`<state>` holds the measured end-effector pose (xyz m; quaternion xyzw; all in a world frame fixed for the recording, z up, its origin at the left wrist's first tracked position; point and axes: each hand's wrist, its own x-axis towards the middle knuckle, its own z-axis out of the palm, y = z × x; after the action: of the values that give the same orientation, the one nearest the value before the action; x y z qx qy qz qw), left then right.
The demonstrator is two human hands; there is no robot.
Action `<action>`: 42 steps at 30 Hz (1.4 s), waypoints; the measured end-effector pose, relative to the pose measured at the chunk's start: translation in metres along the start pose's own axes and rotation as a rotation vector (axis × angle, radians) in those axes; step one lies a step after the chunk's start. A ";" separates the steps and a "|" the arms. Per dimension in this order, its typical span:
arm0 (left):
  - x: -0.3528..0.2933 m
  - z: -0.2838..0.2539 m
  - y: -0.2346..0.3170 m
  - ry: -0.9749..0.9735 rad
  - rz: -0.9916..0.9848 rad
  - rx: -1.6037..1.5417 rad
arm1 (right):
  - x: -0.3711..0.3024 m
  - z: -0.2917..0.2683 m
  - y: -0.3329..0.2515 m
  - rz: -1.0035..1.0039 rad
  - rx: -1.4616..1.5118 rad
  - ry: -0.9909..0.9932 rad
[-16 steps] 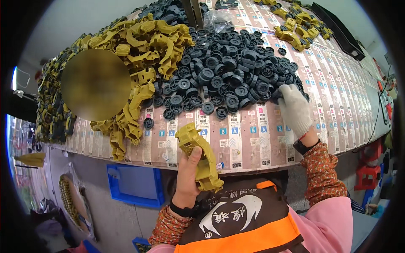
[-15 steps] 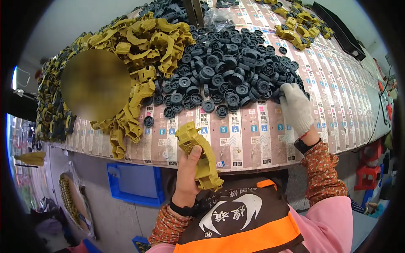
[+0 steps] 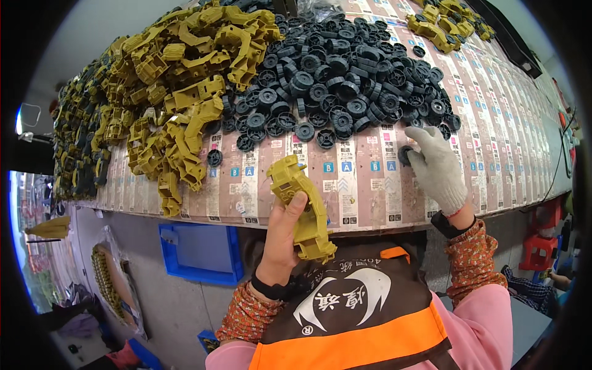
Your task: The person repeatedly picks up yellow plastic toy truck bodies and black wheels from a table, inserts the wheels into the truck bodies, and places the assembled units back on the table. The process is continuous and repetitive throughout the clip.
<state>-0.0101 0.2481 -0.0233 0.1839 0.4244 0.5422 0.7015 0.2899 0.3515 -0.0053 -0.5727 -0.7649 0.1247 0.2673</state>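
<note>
My left hand (image 3: 285,229), bare, is closed around a yellow plastic toy vehicle body (image 3: 302,206), held tilted above the table's near edge. My right hand (image 3: 436,169) wears a whitish knit glove. At its thumb and fingertips is a small black toy wheel (image 3: 404,155), partly covered by the glove and just off the near right edge of the heap of black wheels (image 3: 345,80). The exact grip on this wheel is partly hidden.
Yellow vehicle bodies (image 3: 185,92) are heaped left of the wheels. Vehicles with wheels fitted (image 3: 441,28) lie at the far right beside a black tray (image 3: 509,40). A blue bin (image 3: 200,253) stands below the table's near edge, and a red stool (image 3: 538,250) at right.
My right hand has drawn back from the wheel heap toward me, bringing one wheel along. My left hand still holds the yellow body. The view has shifted slightly.
</note>
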 end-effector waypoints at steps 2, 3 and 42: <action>0.000 0.000 -0.001 -0.002 0.010 0.021 | -0.003 -0.001 -0.003 -0.052 -0.007 -0.055; 0.000 -0.002 -0.002 -0.016 0.002 0.019 | -0.002 -0.002 -0.006 -0.109 -0.058 -0.088; 0.002 0.013 -0.019 -0.327 0.263 0.796 | -0.050 0.027 -0.090 -0.059 0.447 -0.185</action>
<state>0.0117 0.2463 -0.0305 0.5750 0.4568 0.3850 0.5590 0.2127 0.2790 0.0039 -0.4630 -0.7558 0.3352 0.3196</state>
